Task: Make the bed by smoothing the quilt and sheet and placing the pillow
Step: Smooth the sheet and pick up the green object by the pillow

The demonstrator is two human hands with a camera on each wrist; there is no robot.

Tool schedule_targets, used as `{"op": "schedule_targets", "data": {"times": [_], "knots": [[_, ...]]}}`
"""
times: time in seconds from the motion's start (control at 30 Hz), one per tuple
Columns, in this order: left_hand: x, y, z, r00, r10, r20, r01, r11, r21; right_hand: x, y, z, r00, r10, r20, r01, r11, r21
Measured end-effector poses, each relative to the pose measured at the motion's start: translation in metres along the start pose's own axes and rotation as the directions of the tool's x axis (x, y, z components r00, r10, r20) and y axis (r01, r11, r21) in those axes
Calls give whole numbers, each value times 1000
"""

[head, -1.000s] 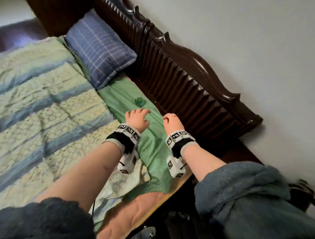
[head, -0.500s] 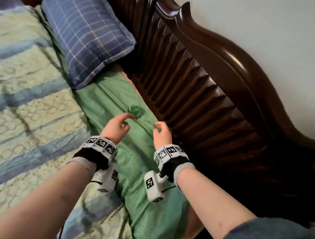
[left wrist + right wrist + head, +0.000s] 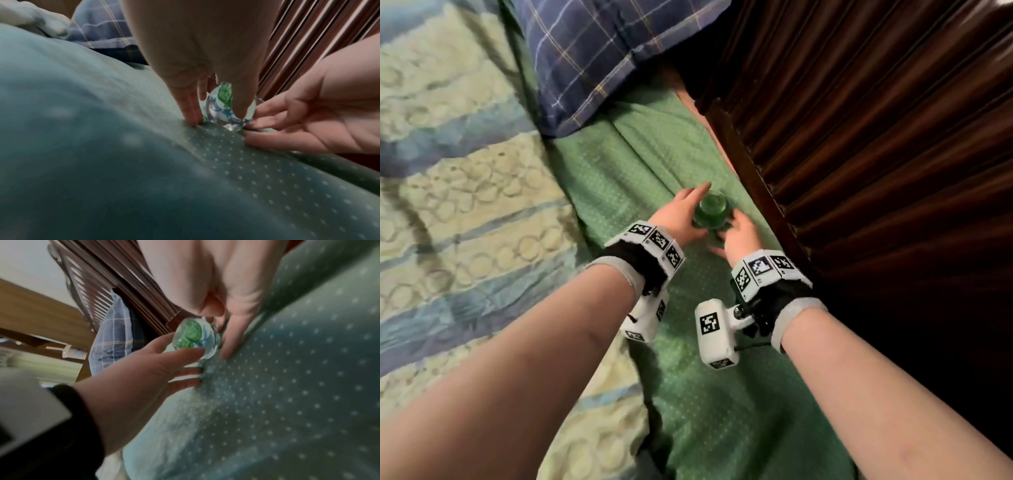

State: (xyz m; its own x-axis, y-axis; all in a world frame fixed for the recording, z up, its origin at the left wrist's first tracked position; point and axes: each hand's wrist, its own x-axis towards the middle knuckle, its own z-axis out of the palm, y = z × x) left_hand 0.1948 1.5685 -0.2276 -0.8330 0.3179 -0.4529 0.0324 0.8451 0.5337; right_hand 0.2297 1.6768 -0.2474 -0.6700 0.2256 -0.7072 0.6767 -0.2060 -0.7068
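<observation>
Your left hand (image 3: 681, 219) and right hand (image 3: 739, 236) reach forward, straight fingers cupping the clear green-centred glass ball (image 3: 711, 210) from both sides on the dotted green sheet (image 3: 640, 178).

No readable text, labels, brands or numbers showed in any view. Only markings were black-and-white square fiducial patterns on the white wrist bands (image 3: 658, 241) and on the white camera blocks (image 3: 714, 332) under both wrists; those were coded patterns, carried no letters or digits
</observation>
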Motion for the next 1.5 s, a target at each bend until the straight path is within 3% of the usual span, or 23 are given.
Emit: {"op": "schedule_targets", "data": {"times": [0.17,0.27,0.33,0.47,0.63,0.7,0.77,0.87,0.93,1.13,1.27,1.43,1.5], "knots": [[10,-5,12,995,6,-96,-26,979,-203,-9,1,1,1000,-10,13,7,986,165],[5,-3,16,987,-47,-155,-11,935,-354,-17,1,-1,1000,-16,5,15,980,199],[0,-1,19,986,-111,-121,55,918,-393,-24,0,-6,1000,-6,-10,8,981,195],[-21,0,22,977,-211,19,182,794,-581,-41,5,-23,998,66,-2,-64,979,196],[-55,11,33,944,-254,212,331,690,-644,-71,15,-48,961,231,153,-271,899,345],[-68,19,35,896,-264,357,443,564,-697,-88,14,-60,970,149,193,-201,936,290],[-80,33,31,824,-238,513,555,517,-651,-106,13,-72,975,-29,222,1,992,126],[-92,56,25,794,-162,586,561,566,-604,-133,16,-91,923,-303,237,337,934,-121],[-102,76,21,788,-111,606,537,605,-587,-154,19,-106,885,-407,226,452,867,-210],[-152,138,17,722,9,692,474,722,-504,-225,15,-139,837,-548,-6,522,800,-295],[-181,169,14,692,41,721,415,794,-444,-265,14,-155,817,-568,-99,515,796,-318],[-213,207,19,581,84,810,369,860,-354,-306,31,-181,778,-589,-219,490,786,-376],[-225,223,30,560,113,821,358,861,-362,-322,40,-192,773,-566,-286,450,808,-381]]}}
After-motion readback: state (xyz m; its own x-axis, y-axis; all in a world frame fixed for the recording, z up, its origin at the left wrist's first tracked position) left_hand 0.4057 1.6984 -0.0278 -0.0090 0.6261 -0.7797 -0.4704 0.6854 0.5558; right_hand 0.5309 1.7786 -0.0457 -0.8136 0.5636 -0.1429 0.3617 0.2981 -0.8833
